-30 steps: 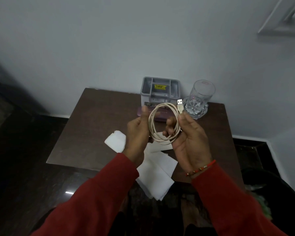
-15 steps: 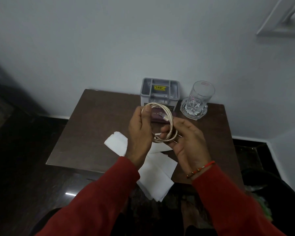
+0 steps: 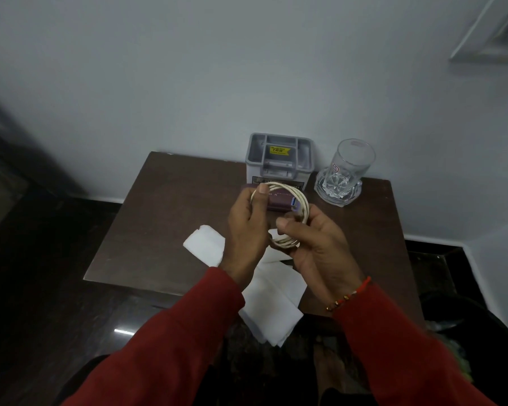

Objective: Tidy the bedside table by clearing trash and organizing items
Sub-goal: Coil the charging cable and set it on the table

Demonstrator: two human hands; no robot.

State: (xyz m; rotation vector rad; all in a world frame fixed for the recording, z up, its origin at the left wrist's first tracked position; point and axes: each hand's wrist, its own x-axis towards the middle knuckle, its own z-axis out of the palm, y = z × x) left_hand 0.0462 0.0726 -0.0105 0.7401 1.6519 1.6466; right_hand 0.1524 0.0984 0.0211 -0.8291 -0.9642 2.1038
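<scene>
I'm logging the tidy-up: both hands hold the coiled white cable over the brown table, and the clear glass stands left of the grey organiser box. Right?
Not quite. The head view shows the clear glass standing right of the grey organiser box, not left. The rest holds: the left hand and right hand both hold the coiled white cable over the brown table.

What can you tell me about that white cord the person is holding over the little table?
The white cable is wound into a small coil of several loops, thin, off-white and rubbery-looking. It is held upright in the air above the brown bedside table, touching nothing but the hands. The left hand pinches the top left of the coil under its thumb; the right hand grips the lower right, fingers curled round the loops. A plug end shows near the right fingertips, blurred.
</scene>
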